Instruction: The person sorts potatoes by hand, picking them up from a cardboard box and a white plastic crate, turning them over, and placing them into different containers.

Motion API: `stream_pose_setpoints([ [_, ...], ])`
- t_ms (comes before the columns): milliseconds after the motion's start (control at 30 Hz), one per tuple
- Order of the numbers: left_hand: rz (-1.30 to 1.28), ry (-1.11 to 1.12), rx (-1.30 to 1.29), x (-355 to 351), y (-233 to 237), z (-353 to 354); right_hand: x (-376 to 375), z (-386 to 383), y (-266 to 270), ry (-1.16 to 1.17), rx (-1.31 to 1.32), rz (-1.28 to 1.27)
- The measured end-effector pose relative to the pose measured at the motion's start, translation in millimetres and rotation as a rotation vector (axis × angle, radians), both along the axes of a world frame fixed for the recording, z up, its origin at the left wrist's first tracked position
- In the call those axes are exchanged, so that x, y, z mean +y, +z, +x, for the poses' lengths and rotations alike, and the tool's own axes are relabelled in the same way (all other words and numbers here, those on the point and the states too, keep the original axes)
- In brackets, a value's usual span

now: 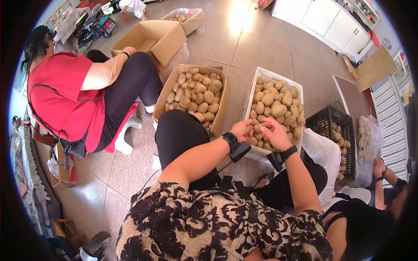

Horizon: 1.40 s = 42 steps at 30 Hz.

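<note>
My left hand (240,130) is over the near left corner of a white plastic crate (250,89) heaped with potatoes. Its fingers are curled around a small potato (248,129). Close beside it, my right hand (275,133) has its thumb and fingers closed on another potato (257,128), just above the heap. Larger potatoes (278,110) lie beyond my fingers in the crate. Both wrists carry black straps with dark devices. My palms are turned inward, so part of each grip is hidden.
A cardboard box (223,102) of potatoes stands left of the crate. A seated person in red (56,87) touches an open cardboard box (167,41). At right are a black crate (346,124) with potatoes, a plastic bag (368,139) of potatoes and another person's hands (379,167).
</note>
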State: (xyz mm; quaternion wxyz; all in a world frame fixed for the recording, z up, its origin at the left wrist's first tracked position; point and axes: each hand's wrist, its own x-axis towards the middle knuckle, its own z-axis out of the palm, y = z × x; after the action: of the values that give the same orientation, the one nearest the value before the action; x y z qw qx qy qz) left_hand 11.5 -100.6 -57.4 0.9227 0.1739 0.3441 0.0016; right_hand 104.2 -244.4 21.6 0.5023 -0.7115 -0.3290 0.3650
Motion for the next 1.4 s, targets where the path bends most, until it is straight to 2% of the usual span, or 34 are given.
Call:
stream_pose_setpoints([
  [67,-0.019,0.019,0.07,7,-7,-1,-2,4,-8,-0.034,-0.155,-0.01],
  [133,0.092,0.072,0.099,17,-14,-5,-3,12,-20,-0.016,-0.308,-0.074],
  [167,0.086,0.072,0.103,23,-17,-8,-4,12,-21,-0.014,-0.305,-0.08],
  [233,0.155,0.251,0.175,34,-21,-14,-5,12,-21,-0.016,-0.403,-0.168],
  [267,0.152,0.252,0.176,39,-22,-18,-5,12,-22,-0.014,-0.403,-0.171],
  [333,0.188,0.472,0.252,48,-21,-25,-3,12,-25,0.008,-0.425,-0.22],
  [367,0.188,0.476,0.251,53,-19,-28,-1,13,-26,0.011,-0.427,-0.218],
  [433,0.15,0.734,0.27,61,-19,-34,-1,13,-31,0.024,-0.454,-0.251],
  [533,0.109,0.807,0.271,81,-28,-44,2,14,-38,0.039,-0.486,-0.245],
  [667,0.133,0.867,0.375,93,-24,-52,4,12,-37,0.06,-0.491,-0.271],
  [800,0.155,0.912,0.35,105,-20,-57,6,14,-40,0.07,-0.514,-0.261],
  [900,0.159,0.974,0.278,118,-47,-51,5,14,-41,0.077,-0.533,-0.268],
  [1033,0.309,0.969,0.265,107,-9,-53,5,12,-41,0.071,-0.507,-0.283],
  [1133,0.267,0.994,0.308,126,-9,-45,3,13,-38,0.099,-0.508,-0.303],
  [1200,-0.102,0.776,0.167,159,-36,-50,3,11,-36,0.091,-0.522,-0.308],
  [1233,-0.1,0.774,0.163,166,-36,-56,4,10,-35,0.086,-0.537,-0.312],
  [1300,1.076,0.025,0.678,178,-32,-62,4,10,-37,0.092,-0.549,-0.32],
  [1333,1.638,-0.422,0.89,186,-28,-64,4,12,-38,0.096,-0.558,-0.334],
  [1400,1.895,-0.406,0.972,223,-95,-64,3,14,-41,0.086,-0.54,-0.297],
])
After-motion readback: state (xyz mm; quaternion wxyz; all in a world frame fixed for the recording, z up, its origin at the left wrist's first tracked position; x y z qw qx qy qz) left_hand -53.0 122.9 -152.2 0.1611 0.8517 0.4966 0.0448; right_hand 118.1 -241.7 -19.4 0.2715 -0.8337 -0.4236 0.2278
